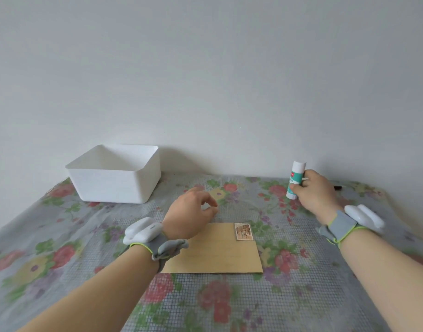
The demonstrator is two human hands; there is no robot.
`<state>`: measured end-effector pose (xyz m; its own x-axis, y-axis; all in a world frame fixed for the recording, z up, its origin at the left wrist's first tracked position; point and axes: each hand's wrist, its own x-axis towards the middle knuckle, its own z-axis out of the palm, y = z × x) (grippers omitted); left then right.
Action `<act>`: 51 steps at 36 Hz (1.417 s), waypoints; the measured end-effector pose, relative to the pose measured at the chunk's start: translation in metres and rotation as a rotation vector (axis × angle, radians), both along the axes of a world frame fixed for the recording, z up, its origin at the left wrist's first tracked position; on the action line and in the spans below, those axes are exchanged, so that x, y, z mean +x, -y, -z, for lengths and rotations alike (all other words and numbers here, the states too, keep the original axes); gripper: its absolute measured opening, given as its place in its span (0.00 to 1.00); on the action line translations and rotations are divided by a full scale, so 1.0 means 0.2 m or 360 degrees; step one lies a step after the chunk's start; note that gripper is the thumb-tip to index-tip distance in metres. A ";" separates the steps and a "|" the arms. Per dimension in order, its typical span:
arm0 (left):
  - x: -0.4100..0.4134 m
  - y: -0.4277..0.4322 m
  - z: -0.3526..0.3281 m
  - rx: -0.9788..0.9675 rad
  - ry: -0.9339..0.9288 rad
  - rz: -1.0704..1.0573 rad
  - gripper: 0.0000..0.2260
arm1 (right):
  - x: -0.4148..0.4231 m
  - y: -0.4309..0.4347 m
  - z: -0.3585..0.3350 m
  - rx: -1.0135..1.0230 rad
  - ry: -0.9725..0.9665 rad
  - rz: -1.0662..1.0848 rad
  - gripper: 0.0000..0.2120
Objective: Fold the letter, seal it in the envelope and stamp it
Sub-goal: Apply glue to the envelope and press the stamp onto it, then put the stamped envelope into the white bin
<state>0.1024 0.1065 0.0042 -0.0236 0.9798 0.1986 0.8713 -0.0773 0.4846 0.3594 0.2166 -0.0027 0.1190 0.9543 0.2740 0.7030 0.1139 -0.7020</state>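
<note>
A tan envelope lies flat on the flowered tablecloth in front of me. A small brownish stamp sits on its upper right corner. My left hand hovers over the envelope's upper left part, fingers loosely curled with nothing in them. Off to the right near the wall, my right hand grips a white and teal glue stick that stands upright with its cap on. The letter is not visible.
A white plastic bin stands at the back left against the wall. A dark pen-like object lies at the back right behind my right hand. Both wrists wear grey straps with white devices.
</note>
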 end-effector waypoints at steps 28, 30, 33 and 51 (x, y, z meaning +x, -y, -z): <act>-0.18 0.24 -0.08 -0.0201 0.0157 0.0012 0.18 | 0.04 0.45 -0.09 -0.0144 -0.0494 0.0073 0.05; -0.18 0.25 -0.11 -0.0098 0.0405 -0.0027 0.12 | 0.00 0.50 -0.13 -0.0256 -0.0670 -0.0152 0.08; -0.20 0.28 -0.15 -0.0006 0.0615 -0.0066 0.09 | -0.12 0.60 -0.20 -0.0583 -0.0904 -0.0491 0.15; -0.34 0.34 -0.21 0.0194 0.0864 -0.0184 0.10 | -0.51 0.69 -0.27 -0.0647 -0.0623 -0.0828 0.15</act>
